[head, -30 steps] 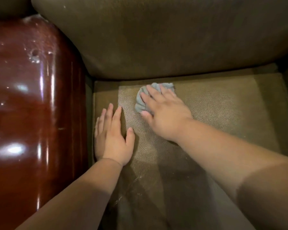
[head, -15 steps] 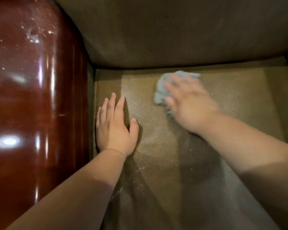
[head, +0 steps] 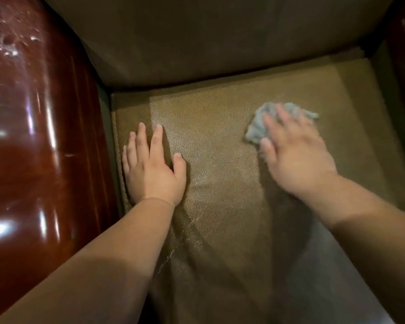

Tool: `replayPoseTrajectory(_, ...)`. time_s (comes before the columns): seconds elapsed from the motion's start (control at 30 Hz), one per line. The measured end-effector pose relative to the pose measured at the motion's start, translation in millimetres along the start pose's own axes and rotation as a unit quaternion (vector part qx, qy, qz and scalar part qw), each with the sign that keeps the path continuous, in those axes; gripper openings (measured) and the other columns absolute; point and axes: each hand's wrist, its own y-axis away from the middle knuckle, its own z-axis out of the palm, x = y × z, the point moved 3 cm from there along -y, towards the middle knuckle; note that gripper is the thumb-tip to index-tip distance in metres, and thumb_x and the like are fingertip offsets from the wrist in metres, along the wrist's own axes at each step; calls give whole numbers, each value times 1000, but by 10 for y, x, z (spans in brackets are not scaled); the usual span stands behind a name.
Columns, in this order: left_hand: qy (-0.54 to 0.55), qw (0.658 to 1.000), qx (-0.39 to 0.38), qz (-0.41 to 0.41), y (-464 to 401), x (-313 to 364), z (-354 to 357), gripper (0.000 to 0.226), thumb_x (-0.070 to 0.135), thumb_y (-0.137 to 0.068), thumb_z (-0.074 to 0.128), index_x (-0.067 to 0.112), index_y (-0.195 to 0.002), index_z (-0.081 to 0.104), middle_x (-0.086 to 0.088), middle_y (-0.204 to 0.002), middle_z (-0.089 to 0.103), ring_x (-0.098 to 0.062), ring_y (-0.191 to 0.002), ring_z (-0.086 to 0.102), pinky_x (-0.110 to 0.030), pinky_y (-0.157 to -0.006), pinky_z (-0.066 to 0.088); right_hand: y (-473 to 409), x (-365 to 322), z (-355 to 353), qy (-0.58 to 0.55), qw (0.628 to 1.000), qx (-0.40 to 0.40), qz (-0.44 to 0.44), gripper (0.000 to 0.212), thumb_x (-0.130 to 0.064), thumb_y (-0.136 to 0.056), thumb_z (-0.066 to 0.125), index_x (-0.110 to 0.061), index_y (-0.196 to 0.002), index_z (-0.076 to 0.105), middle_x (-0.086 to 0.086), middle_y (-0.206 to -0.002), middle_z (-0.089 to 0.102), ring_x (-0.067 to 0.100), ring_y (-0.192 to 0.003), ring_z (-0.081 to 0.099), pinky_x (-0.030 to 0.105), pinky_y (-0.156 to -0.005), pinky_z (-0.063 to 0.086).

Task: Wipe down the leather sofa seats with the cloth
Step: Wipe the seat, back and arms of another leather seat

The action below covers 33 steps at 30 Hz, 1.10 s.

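**Head view: cloth at work on sofa seat**

Head camera frames a crumpled grey cloth on the far right part of the brown leather seat, pressed flat under the blurred right hand, fingers extended. Bare leather lies between it and the left hand, resting flat with fingers straight by the seat's left edge, beside a glossy wooden armrest. Behind rises the backrest.

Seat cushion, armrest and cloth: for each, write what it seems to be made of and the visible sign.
Seat cushion: probably leather or an imitation, olive-brown; pebbled grain with a soft sheen.
Armrest: likely lacquered wood, reddish-brown; hard, mirror-like highlights, a few small chips.
Cloth: soft grey-blue fabric, bunched under the right hand; blur hides its weave.
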Motion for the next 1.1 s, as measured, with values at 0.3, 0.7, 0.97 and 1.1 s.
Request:
replayPoseTrajectory(0.3,-16,967,-171,190,251,283,-180,72,57,-98,33,35,-166,22,1,-177,8,-27,-163,1,-49,-131,-1,1220,-814,186,3,962,-91,-257,61,-47,-103,30,-30,-161,36,0,-171,25,37,-157,19,52,-128,15)
replayPoseTrajectory(0.7,-4,974,-171,152,528,1157,-73,65,50,-103,35,34,-165,27,3,-177,9,-24,-163,0,-51,-131,-3,1292,-243,232,-36,994,-26,-103,63,-49,-103,27,-25,-161,33,5,-172,18,40,-157,15,48,-128,2)
replayPoseTrajectory(0.97,-51,982,-123,135,648,1308,40,69,55,-102,36,33,-166,23,2,-177,9,-26,-163,2,-52,-132,0,1031,1344,117,-122,960,9,252,65,-45,-107,27,-17,-165,20,11,-174,9,41,-157,13,51,-129,12)
replayPoseTrajectory(1.1,-59,982,-142,113,674,1344,5,70,53,-103,40,32,-167,22,1,-177,7,-25,-163,0,-52,-131,1,1565,634,268,-56,998,-2,-16,67,-51,-103,25,-22,-163,26,9,-172,18,41,-157,19,57,-126,22)
